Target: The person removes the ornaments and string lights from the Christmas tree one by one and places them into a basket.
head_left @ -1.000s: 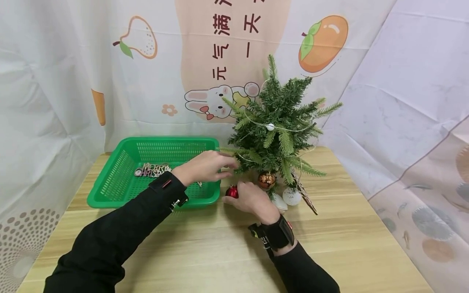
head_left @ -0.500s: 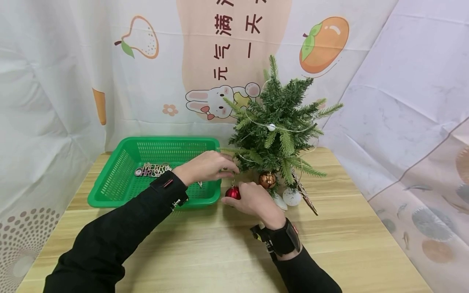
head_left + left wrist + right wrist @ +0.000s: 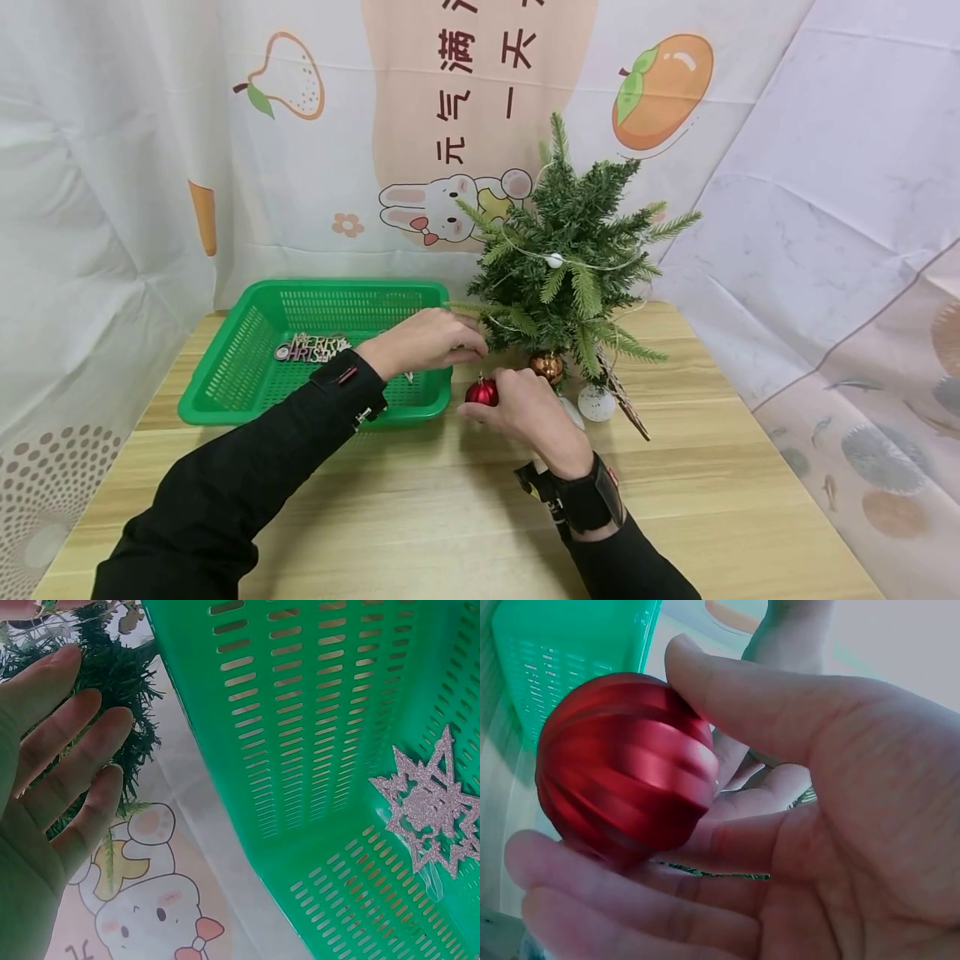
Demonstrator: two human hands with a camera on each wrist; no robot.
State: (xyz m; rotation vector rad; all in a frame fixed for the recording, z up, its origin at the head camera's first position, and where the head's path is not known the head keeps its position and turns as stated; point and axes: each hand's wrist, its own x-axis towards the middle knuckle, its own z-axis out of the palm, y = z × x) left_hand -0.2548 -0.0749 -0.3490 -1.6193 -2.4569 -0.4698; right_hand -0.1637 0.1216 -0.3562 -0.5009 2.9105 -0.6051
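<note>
A shiny red ribbed Christmas bauble (image 3: pixel 482 392) is in my right hand (image 3: pixel 528 410), low over the table beside the basket. In the right wrist view, the thumb and fingers grip the bauble (image 3: pixel 630 765) from both sides. Just above it, my left hand (image 3: pixel 435 340) reaches past the basket rim toward the tree's lowest branches. Its fingers are loosely bent and spread apart in the left wrist view, with nothing visible between them. The small Christmas tree (image 3: pixel 573 250) carries a string with white beads. A copper bauble (image 3: pixel 547 367) and a white ball (image 3: pixel 597 402) sit low on it.
A green plastic basket (image 3: pixel 225 362) stands left of the tree. Inside lie a "Merry Christmas" sign (image 3: pixel 313 348) and a glittery pink snowflake (image 3: pixel 429 802). A brown ornament (image 3: pixel 624 396) slants down at the tree's right. The wooden table (image 3: pixel 420 517) backs onto a printed curtain (image 3: pixel 330 167).
My right hand has shifted slightly right with the red bauble, and more of the bauble now shows. My left hand has stayed nearly in place.
</note>
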